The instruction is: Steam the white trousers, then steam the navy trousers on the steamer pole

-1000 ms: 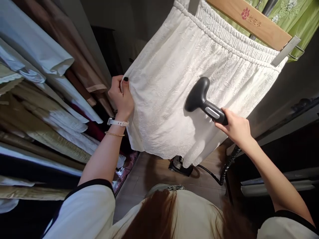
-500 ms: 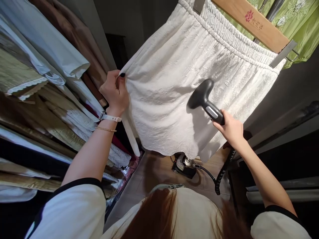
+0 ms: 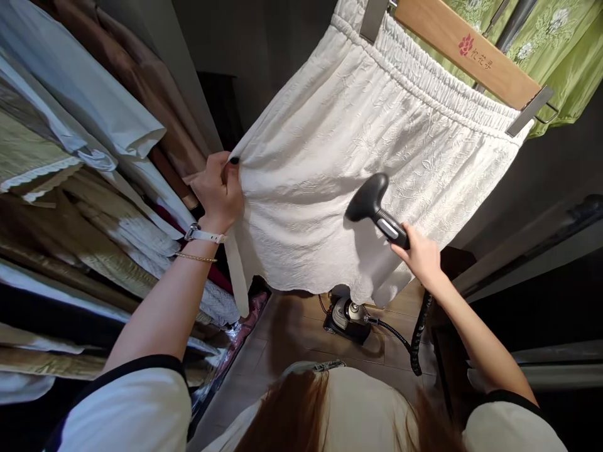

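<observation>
White embroidered fabric with a gathered elastic waistband, which looks like a skirt (image 3: 301,169), hangs from a wooden clip hanger (image 3: 471,50). My left hand (image 3: 219,191) pinches its left side edge and pulls the cloth out sideways. In my right hand (image 3: 421,254) is the handle of a black garment steamer head (image 3: 370,199). The steamer's head lies against or very close to the front of the cloth, right of its middle; exact contact cannot be told. Soft creases run across the fabric between both hands.
Several garments hang along the left, among them a white shirt (image 3: 103,94). A green embroidered garment (image 3: 556,56) hangs behind the hanger. On the wooden floor stands the steamer base (image 3: 346,319), its black hose (image 3: 417,339) rising at the right.
In the picture, the steamer head has shifted down and slightly left across the cloth with my right hand. My left hand sits a little lower, still pinching the edge.
</observation>
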Demonstrator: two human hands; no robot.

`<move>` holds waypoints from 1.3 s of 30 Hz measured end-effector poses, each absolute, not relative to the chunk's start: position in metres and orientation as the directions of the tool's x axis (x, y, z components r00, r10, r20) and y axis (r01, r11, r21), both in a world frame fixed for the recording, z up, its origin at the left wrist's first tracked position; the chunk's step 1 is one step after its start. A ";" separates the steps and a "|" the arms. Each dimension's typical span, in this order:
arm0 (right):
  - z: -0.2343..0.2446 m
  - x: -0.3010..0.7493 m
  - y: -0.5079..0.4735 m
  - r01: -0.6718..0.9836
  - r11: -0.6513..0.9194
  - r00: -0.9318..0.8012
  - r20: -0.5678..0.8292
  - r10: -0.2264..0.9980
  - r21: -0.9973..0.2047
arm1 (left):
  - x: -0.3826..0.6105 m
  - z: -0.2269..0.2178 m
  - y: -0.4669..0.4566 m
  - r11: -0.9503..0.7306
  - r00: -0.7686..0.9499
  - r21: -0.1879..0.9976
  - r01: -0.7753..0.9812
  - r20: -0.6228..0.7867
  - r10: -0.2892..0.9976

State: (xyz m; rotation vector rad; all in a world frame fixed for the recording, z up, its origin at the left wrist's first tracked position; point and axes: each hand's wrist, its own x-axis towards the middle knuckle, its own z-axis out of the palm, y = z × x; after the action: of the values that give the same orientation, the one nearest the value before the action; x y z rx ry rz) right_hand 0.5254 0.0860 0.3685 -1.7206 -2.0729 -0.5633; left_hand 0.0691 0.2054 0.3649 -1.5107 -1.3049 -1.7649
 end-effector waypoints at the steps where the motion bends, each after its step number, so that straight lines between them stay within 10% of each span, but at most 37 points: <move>1: 0.380 0.530 0.086 0.985 0.163 -0.160 0.599 0.784 0.050 | 0.070 0.364 0.208 -0.436 -0.283 0.353 0.828 0.934 0.218; 6: 0.406 0.540 0.088 0.993 0.112 -0.092 0.723 0.684 0.020 | 0.067 0.361 0.223 -0.455 -0.267 0.348 0.819 0.935 0.235; 14: 0.314 0.528 0.093 0.973 0.219 -0.233 0.312 0.921 0.077 | 0.049 0.365 0.232 -0.410 -0.210 0.333 0.849 0.925 0.315; 21: 0.346 0.523 0.099 0.975 0.185 -0.058 0.664 0.745 -0.122 | 0.045 0.359 0.236 -0.186 -0.219 0.360 0.914 0.826 0.520; 29: 0.308 0.497 0.090 0.972 0.180 -0.105 0.406 0.908 -0.153 | 0.052 0.337 0.238 -0.200 -0.202 0.347 0.916 0.831 0.518; 35: 0.319 0.503 0.096 0.945 0.220 -0.036 0.590 0.806 -0.243 | 0.051 0.342 0.241 -0.222 -0.201 0.376 0.900 0.808 0.554; 39: 0.301 0.499 0.096 0.954 0.204 -0.077 0.480 0.874 -0.219 | 0.052 0.341 0.239 -0.184 -0.216 0.393 0.901 0.773 0.596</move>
State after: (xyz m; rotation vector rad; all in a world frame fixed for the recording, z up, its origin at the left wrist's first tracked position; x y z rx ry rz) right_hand 0.4991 0.0958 0.3013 -1.6938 -1.9731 -0.2061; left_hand 0.0522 0.2392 0.3413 -1.7285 -1.7661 -1.3571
